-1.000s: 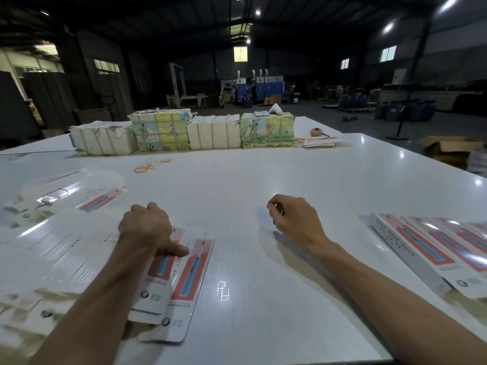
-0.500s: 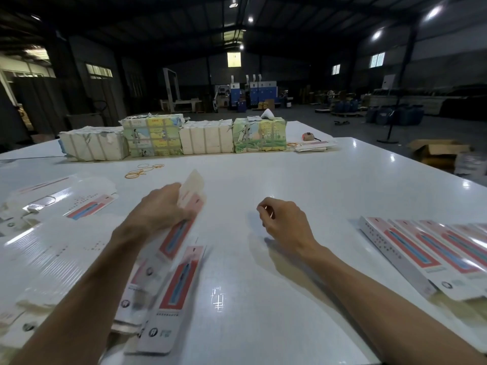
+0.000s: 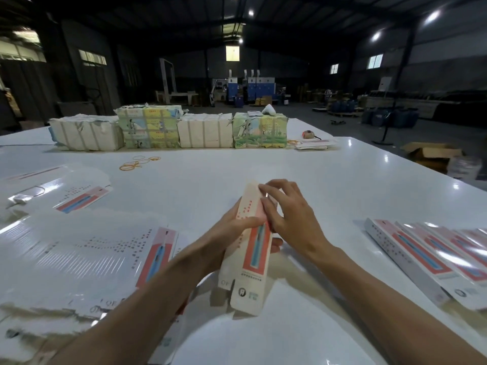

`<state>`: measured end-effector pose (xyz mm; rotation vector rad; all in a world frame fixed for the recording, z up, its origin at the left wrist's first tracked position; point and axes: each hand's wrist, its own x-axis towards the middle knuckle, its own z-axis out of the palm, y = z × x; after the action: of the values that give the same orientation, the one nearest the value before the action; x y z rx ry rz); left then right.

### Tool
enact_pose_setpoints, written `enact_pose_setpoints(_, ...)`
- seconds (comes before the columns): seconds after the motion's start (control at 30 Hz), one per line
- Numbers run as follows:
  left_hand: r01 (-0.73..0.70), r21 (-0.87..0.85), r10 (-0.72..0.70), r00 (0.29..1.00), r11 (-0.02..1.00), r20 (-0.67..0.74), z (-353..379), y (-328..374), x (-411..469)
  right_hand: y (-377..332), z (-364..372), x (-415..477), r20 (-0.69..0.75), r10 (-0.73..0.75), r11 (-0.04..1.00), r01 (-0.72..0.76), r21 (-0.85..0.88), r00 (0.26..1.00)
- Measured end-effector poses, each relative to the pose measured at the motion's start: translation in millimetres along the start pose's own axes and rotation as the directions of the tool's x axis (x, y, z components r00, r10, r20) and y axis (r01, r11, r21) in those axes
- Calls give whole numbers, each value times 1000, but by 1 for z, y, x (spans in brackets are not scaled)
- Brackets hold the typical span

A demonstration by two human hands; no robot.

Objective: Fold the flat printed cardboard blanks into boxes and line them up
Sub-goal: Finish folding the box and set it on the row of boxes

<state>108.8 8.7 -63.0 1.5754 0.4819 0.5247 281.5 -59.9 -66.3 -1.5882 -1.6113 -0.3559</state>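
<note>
Having left the spread of flat blanks [image 3: 79, 254] at the left, the long white cardboard blank with a red and blue panel [image 3: 254, 262] is held above the middle of the glossy white table [image 3: 263, 167]. The left hand [image 3: 229, 233] grips its middle. The right hand [image 3: 292, 217], a loose fist half a second ago, pinches its upper part. "OF" shows on a lower flap; smaller print seems too blurred. Some folded boxes [image 3: 421, 254] lie at right in a dim warehouse.
</note>
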Motion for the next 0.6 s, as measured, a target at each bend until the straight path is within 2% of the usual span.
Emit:
enact_pose_setpoints(0.13, -16, 68, 25, 992, 998, -124, 0, -8, 5, -2, 3, 1, 46, -30, 999, 28, 38, 998)
enact_pose_setpoints(0.2, -17, 48, 24, 988, 999, -152, -3, -8, 7, -5, 3, 1, 87, -18, 996, 10, 93, 996)
enact_pose_setpoints(0.37, 83, -178, -97, 993, 980, -68, -3, -7, 1, -10, 1, 4, 144, 118, 946, -155, 285, 983)
enact_pose_setpoints(0.5, 142, -206, -140, 990, 968, 24, -1, -2, -3, -7, -8, 13, 137, 245, 881, -279, 382, 960)
enact_pose_setpoints(0.6, 152, -196, -138, 987, 969, 83, 0, 6, -5, -4, -17, 17, 182, 303, 815, -353, 460, 936)
